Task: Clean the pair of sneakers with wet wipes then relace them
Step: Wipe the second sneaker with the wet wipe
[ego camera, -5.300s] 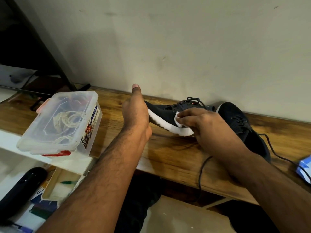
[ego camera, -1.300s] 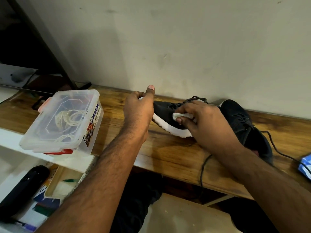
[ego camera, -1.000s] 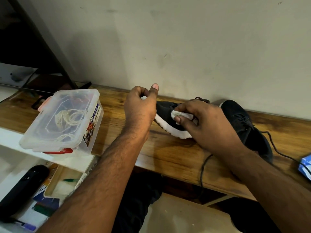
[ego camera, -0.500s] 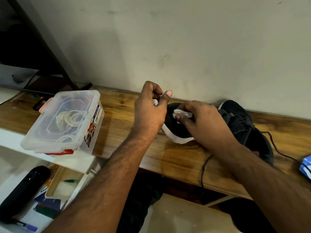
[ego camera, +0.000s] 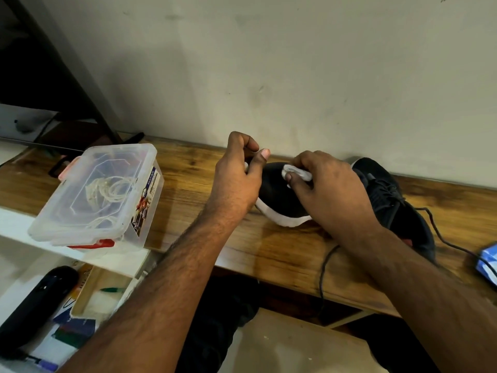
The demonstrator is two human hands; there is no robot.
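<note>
A black sneaker with a white sole (ego camera: 279,203) lies on the wooden table (ego camera: 269,254) near the wall. My left hand (ego camera: 236,179) grips its toe end, fingers curled over the top and thumb raised. My right hand (ego camera: 328,189) pinches a crumpled white wet wipe (ego camera: 295,173) and presses it on the sneaker's upper. The second black sneaker (ego camera: 398,205) lies just to the right, partly behind my right wrist, and its black lace (ego camera: 443,238) trails across the table.
A clear plastic box (ego camera: 96,195) with white cord inside stands at the table's left edge. A blue-and-white pack (ego camera: 488,262) shows at the right border. Another black lace (ego camera: 324,267) hangs over the front edge. Below left, a shelf holds pens and a dark object (ego camera: 35,300).
Both hands have shifted right with the sneaker. My left hand went from flat against the toe to curled around it, and the wipe moved from the sole edge up onto the upper.
</note>
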